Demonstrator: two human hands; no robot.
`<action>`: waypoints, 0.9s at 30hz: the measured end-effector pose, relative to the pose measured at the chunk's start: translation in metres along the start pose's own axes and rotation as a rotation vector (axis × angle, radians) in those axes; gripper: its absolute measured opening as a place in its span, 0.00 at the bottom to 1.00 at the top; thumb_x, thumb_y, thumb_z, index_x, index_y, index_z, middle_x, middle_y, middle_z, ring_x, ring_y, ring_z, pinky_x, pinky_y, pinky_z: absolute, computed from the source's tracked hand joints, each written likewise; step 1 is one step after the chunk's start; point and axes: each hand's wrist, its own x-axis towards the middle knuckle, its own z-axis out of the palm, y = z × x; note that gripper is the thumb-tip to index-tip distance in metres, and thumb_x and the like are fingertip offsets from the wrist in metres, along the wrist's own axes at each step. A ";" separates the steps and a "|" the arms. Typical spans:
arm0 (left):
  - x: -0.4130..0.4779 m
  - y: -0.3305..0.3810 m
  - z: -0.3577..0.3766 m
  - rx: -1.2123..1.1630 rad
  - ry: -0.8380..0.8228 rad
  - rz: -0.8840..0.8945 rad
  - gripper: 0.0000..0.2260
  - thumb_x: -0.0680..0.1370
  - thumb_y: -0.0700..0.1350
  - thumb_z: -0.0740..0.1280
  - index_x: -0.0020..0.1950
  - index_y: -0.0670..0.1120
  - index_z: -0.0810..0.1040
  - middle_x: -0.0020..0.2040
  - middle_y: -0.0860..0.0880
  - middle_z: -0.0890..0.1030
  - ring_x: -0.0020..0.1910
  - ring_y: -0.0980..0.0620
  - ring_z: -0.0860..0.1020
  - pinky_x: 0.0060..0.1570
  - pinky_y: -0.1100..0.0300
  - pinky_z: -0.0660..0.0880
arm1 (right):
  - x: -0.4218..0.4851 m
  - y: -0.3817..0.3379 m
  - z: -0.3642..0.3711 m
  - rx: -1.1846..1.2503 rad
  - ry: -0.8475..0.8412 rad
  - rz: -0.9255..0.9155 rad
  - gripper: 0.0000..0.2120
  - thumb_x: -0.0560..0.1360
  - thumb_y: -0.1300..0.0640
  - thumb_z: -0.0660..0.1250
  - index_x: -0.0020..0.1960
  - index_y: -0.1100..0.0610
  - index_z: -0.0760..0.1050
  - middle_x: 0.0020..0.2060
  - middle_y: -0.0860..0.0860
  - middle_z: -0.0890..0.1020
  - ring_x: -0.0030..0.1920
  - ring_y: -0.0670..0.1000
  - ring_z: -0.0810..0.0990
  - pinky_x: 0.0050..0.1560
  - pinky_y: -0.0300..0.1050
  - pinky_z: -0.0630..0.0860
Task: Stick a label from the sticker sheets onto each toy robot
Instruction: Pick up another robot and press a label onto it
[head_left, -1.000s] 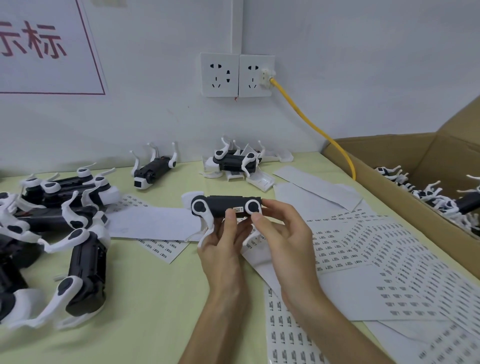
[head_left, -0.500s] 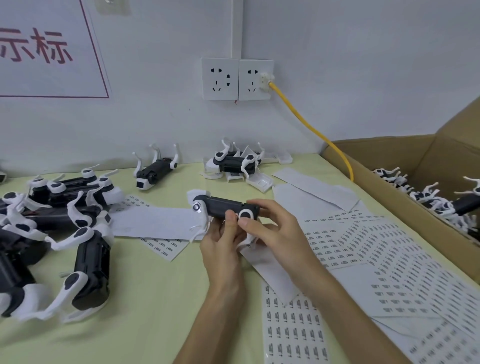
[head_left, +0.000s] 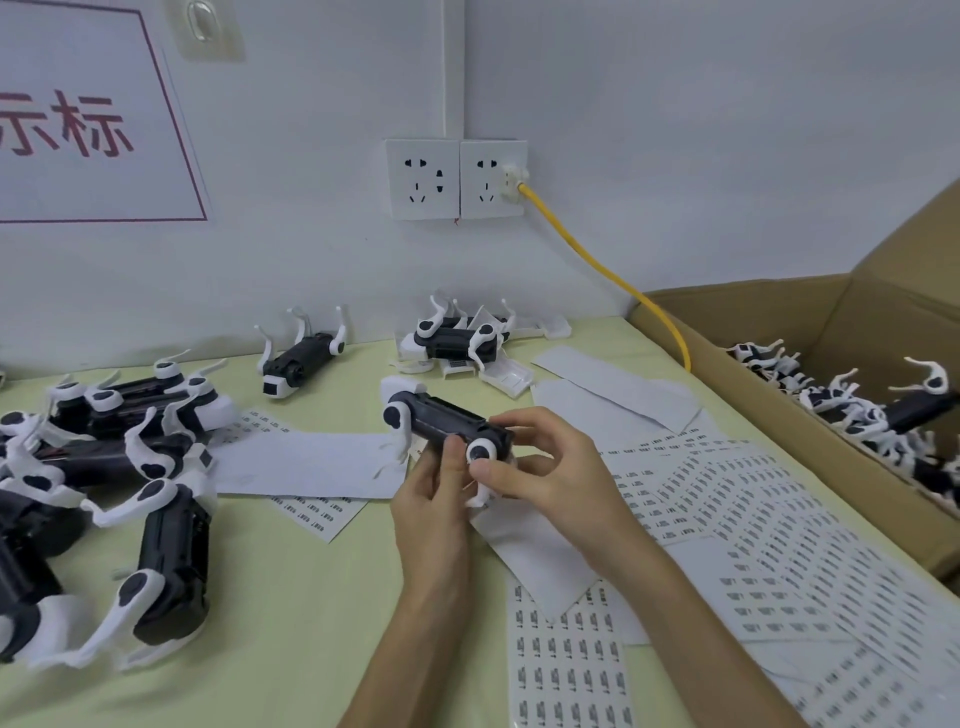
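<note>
Both hands' grips, left (head_left: 434, 499) and right (head_left: 540, 467), clamp a glossy black-and-white toy robot (head_left: 447, 423); its label is hidden.

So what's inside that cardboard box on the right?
The box holds a heap of black-and-white toy robots, legs sticking up. The box's near wall hides the bottom of the heap, so the number can't be told.
</note>
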 end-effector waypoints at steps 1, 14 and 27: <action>0.000 0.000 0.000 0.010 0.008 0.003 0.20 0.75 0.61 0.68 0.52 0.46 0.86 0.51 0.43 0.88 0.54 0.41 0.86 0.63 0.37 0.78 | 0.000 -0.001 0.001 -0.019 0.004 0.004 0.23 0.62 0.49 0.82 0.55 0.47 0.81 0.51 0.48 0.85 0.44 0.54 0.87 0.53 0.54 0.83; 0.001 -0.002 -0.004 0.085 -0.078 -0.006 0.11 0.84 0.37 0.64 0.56 0.44 0.86 0.47 0.43 0.88 0.41 0.51 0.83 0.47 0.59 0.81 | 0.012 -0.019 -0.061 0.932 0.357 0.285 0.18 0.77 0.54 0.72 0.62 0.63 0.77 0.54 0.66 0.82 0.43 0.59 0.85 0.40 0.46 0.83; 0.000 0.000 -0.005 0.105 -0.059 -0.021 0.13 0.84 0.35 0.62 0.50 0.44 0.86 0.41 0.41 0.86 0.39 0.49 0.82 0.43 0.60 0.79 | 0.026 -0.023 -0.164 0.650 0.638 0.190 0.17 0.84 0.52 0.56 0.67 0.55 0.77 0.61 0.55 0.83 0.58 0.53 0.83 0.59 0.46 0.76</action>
